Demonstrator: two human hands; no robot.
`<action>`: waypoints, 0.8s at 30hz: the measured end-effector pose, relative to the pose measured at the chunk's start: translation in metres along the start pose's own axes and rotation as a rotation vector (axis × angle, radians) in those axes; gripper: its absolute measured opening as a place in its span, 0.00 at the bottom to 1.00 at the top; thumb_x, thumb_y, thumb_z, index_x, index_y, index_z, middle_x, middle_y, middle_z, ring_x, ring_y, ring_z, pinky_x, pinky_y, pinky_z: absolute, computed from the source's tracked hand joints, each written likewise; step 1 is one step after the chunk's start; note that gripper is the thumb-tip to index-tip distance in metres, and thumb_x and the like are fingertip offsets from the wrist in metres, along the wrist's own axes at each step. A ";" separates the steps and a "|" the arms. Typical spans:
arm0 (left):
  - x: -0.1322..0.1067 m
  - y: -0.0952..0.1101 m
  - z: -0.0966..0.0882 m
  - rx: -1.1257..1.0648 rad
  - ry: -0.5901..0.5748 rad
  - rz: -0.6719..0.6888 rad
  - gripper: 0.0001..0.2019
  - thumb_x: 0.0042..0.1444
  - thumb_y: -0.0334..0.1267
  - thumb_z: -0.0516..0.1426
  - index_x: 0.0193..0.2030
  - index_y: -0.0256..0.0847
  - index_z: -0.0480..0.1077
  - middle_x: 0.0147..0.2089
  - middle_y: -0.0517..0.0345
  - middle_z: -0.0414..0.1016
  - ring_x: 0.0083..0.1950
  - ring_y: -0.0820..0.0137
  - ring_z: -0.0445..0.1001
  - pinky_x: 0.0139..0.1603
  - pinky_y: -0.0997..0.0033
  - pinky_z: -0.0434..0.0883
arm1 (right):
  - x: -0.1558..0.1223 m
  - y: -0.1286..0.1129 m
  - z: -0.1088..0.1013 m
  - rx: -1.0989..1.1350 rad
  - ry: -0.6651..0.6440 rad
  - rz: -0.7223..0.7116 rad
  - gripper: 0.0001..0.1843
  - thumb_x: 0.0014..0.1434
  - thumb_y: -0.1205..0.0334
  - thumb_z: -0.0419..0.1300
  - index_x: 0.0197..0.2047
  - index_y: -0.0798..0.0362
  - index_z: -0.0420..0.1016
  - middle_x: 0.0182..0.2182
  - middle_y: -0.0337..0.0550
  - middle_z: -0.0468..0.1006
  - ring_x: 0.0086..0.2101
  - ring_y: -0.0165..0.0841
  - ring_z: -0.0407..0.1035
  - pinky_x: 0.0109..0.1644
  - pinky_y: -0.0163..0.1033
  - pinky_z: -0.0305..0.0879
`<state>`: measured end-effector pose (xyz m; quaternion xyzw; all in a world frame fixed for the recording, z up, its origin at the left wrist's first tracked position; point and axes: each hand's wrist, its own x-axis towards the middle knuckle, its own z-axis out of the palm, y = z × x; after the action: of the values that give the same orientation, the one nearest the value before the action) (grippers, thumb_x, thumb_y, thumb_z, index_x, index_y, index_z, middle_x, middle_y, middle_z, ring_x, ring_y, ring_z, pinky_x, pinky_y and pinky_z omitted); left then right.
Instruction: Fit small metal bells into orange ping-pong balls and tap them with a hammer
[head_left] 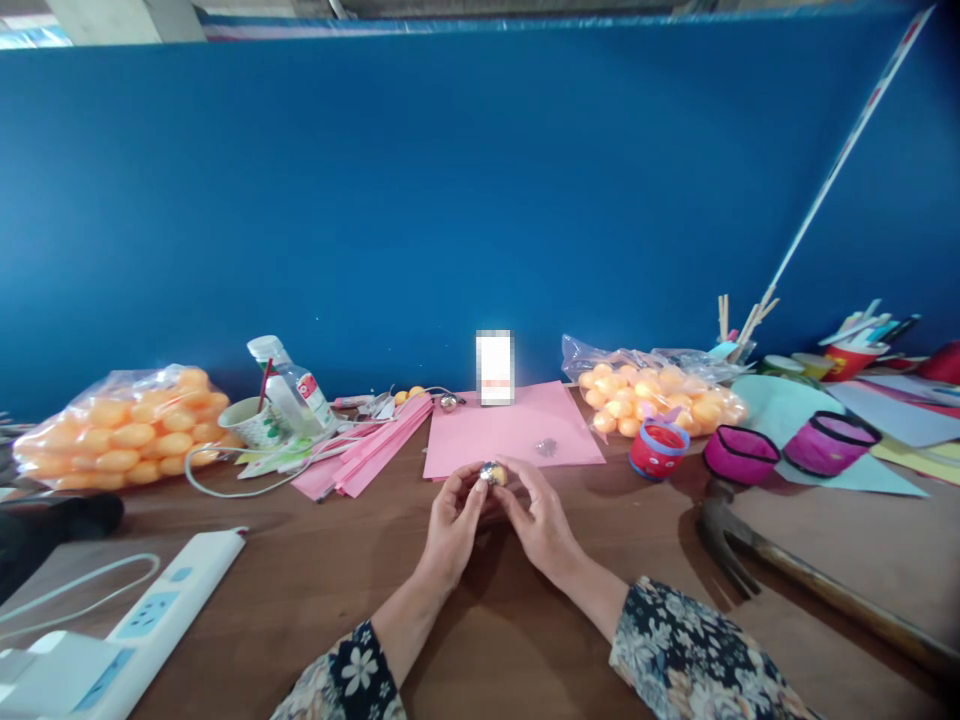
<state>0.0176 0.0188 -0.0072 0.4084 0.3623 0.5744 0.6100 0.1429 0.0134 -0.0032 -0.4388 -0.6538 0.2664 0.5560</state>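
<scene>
Between the fingertips of both hands is a small round shiny silver thing [491, 472] with a yellowish part on its right side; its exact kind is too small to make out. My left hand [452, 522] pinches it from the left with thumb and forefinger. From the right, my right hand [541, 522] closes its fingertips on the same piece. Just beyond the hands lies a pink paper sheet [487, 440], with a little pile of shiny bits [546, 447] on it. A silver ball [448, 402] rests by the sheet's far left corner.
Bags of orange balls stand left [112, 430] and right [645, 390]. Pink strips [390, 445] and a plastic bottle [292, 385] lie left. A red cup [660, 448], magenta bands [741, 455] and a hammer [817, 580] are right. A power strip [172, 600] sits front left.
</scene>
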 end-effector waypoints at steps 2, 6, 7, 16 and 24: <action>0.000 0.000 0.000 -0.005 0.003 -0.014 0.20 0.48 0.41 0.59 0.49 0.40 0.66 0.48 0.50 0.73 0.48 0.62 0.72 0.45 0.65 0.70 | 0.000 -0.002 0.000 -0.023 -0.017 -0.040 0.16 0.57 0.66 0.53 0.50 0.49 0.66 0.46 0.45 0.72 0.46 0.35 0.67 0.48 0.41 0.67; 0.001 0.000 0.000 0.008 0.010 -0.027 0.20 0.47 0.40 0.60 0.49 0.40 0.67 0.49 0.50 0.73 0.51 0.62 0.70 0.50 0.64 0.67 | 0.000 -0.004 -0.001 -0.027 -0.026 -0.050 0.16 0.57 0.65 0.53 0.50 0.49 0.67 0.47 0.45 0.72 0.47 0.36 0.65 0.51 0.43 0.65; 0.001 0.000 -0.001 0.005 0.007 -0.027 0.20 0.47 0.40 0.60 0.48 0.39 0.67 0.48 0.50 0.73 0.51 0.62 0.70 0.51 0.64 0.67 | 0.000 -0.004 -0.001 -0.012 -0.027 -0.031 0.16 0.58 0.64 0.53 0.50 0.49 0.67 0.47 0.46 0.72 0.47 0.36 0.66 0.50 0.43 0.66; 0.000 -0.003 -0.002 -0.035 -0.050 -0.017 0.19 0.48 0.38 0.59 0.49 0.39 0.66 0.49 0.49 0.72 0.49 0.63 0.71 0.53 0.62 0.65 | -0.001 0.003 0.002 0.130 -0.050 0.109 0.14 0.58 0.61 0.53 0.48 0.50 0.66 0.45 0.45 0.74 0.41 0.34 0.71 0.45 0.40 0.69; 0.000 -0.002 -0.001 -0.080 -0.008 -0.031 0.15 0.50 0.38 0.58 0.46 0.38 0.67 0.43 0.52 0.73 0.42 0.68 0.73 0.46 0.67 0.69 | -0.002 0.000 0.002 0.067 -0.045 0.053 0.18 0.55 0.63 0.57 0.50 0.51 0.65 0.45 0.46 0.73 0.42 0.34 0.70 0.45 0.39 0.69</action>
<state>0.0172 0.0191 -0.0097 0.3802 0.3427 0.5773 0.6361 0.1408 0.0120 -0.0050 -0.4311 -0.6450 0.3127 0.5481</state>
